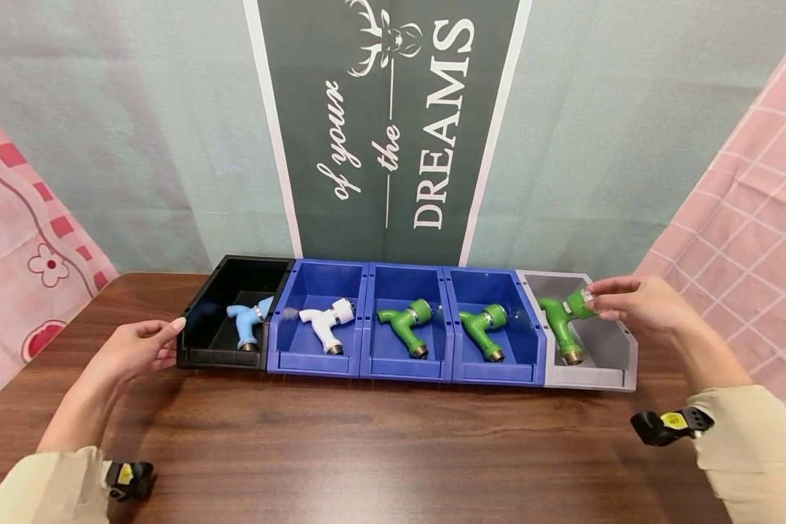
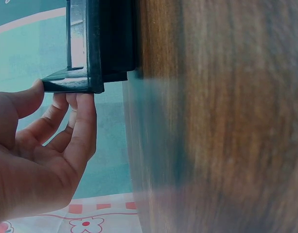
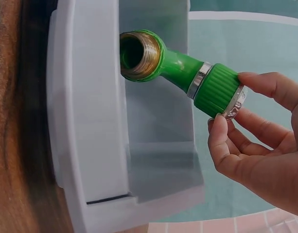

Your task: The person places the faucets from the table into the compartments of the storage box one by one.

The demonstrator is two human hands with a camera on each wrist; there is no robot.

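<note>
My right hand [image 1: 645, 306] pinches the ribbed knob of a green tap [image 3: 180, 68] with thumb and fingertips. This tap is in the grey bin [image 1: 602, 377] at the right end of the row, its brass threaded end toward the bin's front. My left hand [image 1: 134, 351] holds the outer side of the black bin [image 1: 199, 324] at the left end, thumb at the rim and fingers against the wall in the left wrist view. A light blue tap [image 1: 245, 324] lies in the black bin, partly hidden by its side wall.
Three blue bins [image 1: 402, 370] stand between the black and grey ones. They hold a white tap [image 1: 324, 325], a green tap [image 1: 402, 327] and another green tap [image 1: 485, 331]. The row stands on a wooden table [image 1: 380, 451] before a hanging cloth [image 1: 583, 145].
</note>
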